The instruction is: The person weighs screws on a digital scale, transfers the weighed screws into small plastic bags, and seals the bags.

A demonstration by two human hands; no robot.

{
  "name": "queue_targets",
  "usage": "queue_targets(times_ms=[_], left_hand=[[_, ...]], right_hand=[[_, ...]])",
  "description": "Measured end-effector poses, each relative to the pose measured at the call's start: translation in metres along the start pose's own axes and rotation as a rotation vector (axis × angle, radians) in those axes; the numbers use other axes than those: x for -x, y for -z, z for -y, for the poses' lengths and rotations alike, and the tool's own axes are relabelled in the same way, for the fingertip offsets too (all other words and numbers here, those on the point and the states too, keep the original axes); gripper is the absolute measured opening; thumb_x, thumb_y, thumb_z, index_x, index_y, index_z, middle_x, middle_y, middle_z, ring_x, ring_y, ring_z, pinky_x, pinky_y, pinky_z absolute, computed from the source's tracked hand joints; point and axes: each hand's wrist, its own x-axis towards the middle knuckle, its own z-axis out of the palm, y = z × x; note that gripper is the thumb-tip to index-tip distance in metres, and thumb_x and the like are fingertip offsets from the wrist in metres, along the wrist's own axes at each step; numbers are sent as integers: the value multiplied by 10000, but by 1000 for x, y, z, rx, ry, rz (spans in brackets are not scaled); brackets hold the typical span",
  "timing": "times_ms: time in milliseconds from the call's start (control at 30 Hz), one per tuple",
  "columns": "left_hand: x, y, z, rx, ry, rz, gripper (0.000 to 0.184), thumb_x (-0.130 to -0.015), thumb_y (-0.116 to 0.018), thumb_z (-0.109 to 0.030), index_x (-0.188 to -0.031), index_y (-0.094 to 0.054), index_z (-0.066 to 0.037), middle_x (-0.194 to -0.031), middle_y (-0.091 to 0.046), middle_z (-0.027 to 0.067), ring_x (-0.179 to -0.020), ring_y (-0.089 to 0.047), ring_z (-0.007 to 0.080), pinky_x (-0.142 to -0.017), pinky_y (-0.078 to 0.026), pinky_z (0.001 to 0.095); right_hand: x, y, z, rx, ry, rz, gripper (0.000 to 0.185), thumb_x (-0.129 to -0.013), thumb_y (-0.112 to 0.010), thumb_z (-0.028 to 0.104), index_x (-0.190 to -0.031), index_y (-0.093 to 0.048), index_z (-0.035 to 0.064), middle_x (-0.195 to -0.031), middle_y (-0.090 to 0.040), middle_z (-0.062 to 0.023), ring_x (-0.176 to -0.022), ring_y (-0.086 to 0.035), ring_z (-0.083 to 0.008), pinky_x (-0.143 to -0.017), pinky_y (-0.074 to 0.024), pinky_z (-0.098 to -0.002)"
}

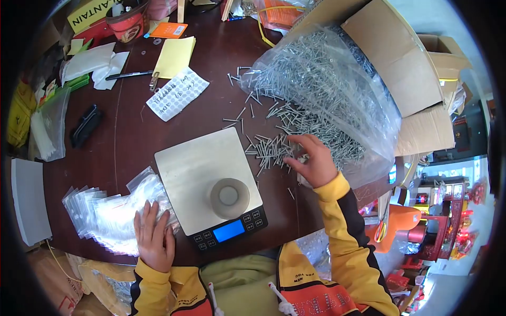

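Note:
My left hand (154, 237) lies with fingers stretched out on a fanned stack of small clear plastic bags (108, 218), left of the scale. My right hand (316, 163) hovers at the edge of the spilled screws (271, 150), its thumb and index finger apart, and I see nothing between them. Between my hands stands a digital scale (190, 163) with a steel plate and a lit blue display. On its plate sits a small round cup (230, 198). More screws spill from a large clear plastic bag (337, 89) at the right.
An open cardboard box (395, 58) stands behind the big bag. A handwritten label sheet (177, 95), a yellow notepad (175, 57), a black pen (129, 76) and a black stapler-like object (86, 126) lie further back. A red tub (127, 23) stands at the far left.

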Motion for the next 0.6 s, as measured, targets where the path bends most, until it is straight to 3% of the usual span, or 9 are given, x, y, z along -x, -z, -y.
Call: queue_targets(times_ms=[100, 233, 333, 433, 600], left_hand=[[-1, 1, -1, 0, -2, 1, 341, -824, -556, 0, -1161, -608, 7, -1372, -495, 200, -1331, -406, 392, -1117, -237, 534], [-2, 1, -2, -4, -5, 5, 360, -839, -533, 15, -1193, -596, 15, -1379, -495, 202, -1336, -409, 382, -1125, -231, 524], [-2, 1, -3, -5, -9, -3, 354, -842, -530, 15, -1189, -598, 14, -1376, -498, 202, -1332, -414, 382, -1124, -232, 523], [0, 1, -3, -9, -10, -10, 348, -841, -531, 18, -1181, -604, 14, -1372, -502, 203, -1330, -417, 381, -1125, -232, 523], [-1, -1, -3, -20, -29, -36, 337, -838, -531, 25, -1165, -610, 15, -1362, -509, 206, -1324, -426, 375, -1123, -241, 522]], right_hand=[[32, 9, 5, 146, -16, 11, 453, -692, -814, 119, -1097, -625, 48, -964, -608, -120, -688, -622, -222, -648, -522, -324], [75, 5, 14, 63, -204, 229, 287, -722, -772, 141, -937, -607, 45, -822, -601, -139, -728, -613, -320, -666, -497, -406], [80, -12, 7, 63, -213, 262, 215, -741, -748, 123, -879, -604, 42, -774, -598, -134, -718, -612, -325, -655, -495, -410], [68, -14, 5, 110, -91, 173, 176, -757, -732, 109, -870, -613, 46, -764, -594, -131, -702, -609, -314, -631, -492, -403], [29, -1, 4, 11, -106, -39, 210, -758, -737, 96, -916, -607, 49, -817, -603, -122, -685, -610, -282, -614, -497, -372]])
